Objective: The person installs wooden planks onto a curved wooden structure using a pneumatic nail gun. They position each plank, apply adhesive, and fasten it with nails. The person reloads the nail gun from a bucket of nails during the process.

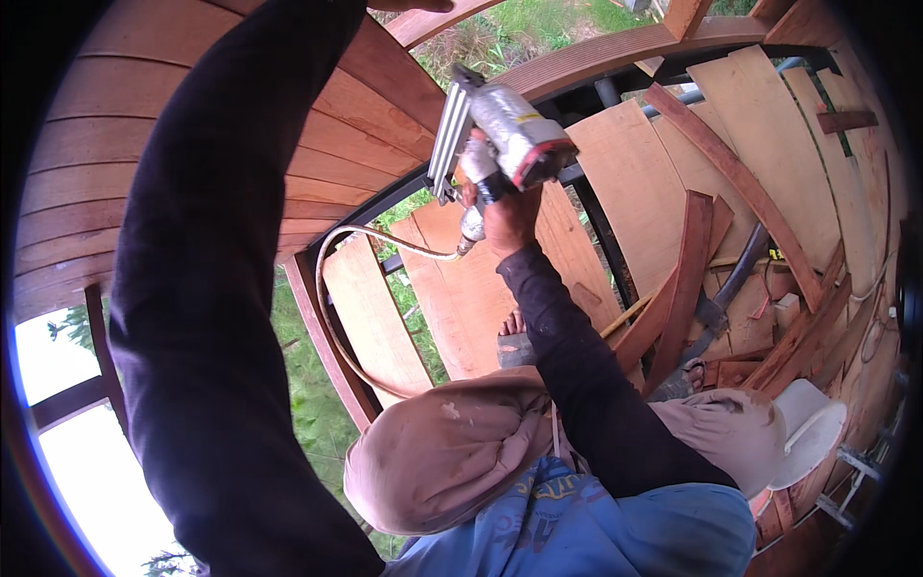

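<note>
My right hand (508, 219) is closed round the grip of an air nail gun (519, 125). The gun is silver-grey with a red-rimmed end cap, and its slanted metal magazine (449, 135) lies alongside the wooden wall. A pale air hose (336, 236) runs from a fitting below the grip and loops down to the left. At the top edge, only a sliver of my left hand (413, 5) shows, by a reddish wooden board (423, 24); most of its fingers are out of the picture. My dark-sleeved left arm reaches up across the left side.
Wood planking (115, 135) lines the left side. Loose boards (635, 163) lie across a dark frame, with gaps showing grass (308, 356) below. Several curved reddish offcuts (740, 178) are piled at the right, near my foot and a white plastic container (812, 442).
</note>
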Demonstrator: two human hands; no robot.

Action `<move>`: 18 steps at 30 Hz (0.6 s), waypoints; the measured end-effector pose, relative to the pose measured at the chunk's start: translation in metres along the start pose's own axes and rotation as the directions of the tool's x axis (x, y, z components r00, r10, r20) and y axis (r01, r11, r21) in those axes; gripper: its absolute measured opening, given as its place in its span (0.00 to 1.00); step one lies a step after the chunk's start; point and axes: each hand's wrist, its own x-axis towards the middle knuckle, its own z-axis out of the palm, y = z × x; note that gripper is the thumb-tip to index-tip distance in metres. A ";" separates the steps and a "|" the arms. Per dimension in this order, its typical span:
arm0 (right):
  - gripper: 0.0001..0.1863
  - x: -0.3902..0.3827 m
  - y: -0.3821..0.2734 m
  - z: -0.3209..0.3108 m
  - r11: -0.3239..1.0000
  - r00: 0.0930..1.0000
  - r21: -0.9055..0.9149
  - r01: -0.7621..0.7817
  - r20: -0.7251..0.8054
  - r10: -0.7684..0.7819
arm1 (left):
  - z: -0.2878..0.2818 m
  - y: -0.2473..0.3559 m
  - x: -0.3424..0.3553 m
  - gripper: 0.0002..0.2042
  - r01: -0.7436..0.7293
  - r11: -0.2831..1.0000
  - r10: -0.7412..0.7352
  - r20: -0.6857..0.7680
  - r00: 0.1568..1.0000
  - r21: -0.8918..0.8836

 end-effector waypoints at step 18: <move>0.13 0.021 0.031 0.017 0.839 0.955 -0.455 0.296 0.158 -0.251 | 0.046 -0.002 0.043 0.20 -0.063 0.992 0.083 0.185 0.979 -0.108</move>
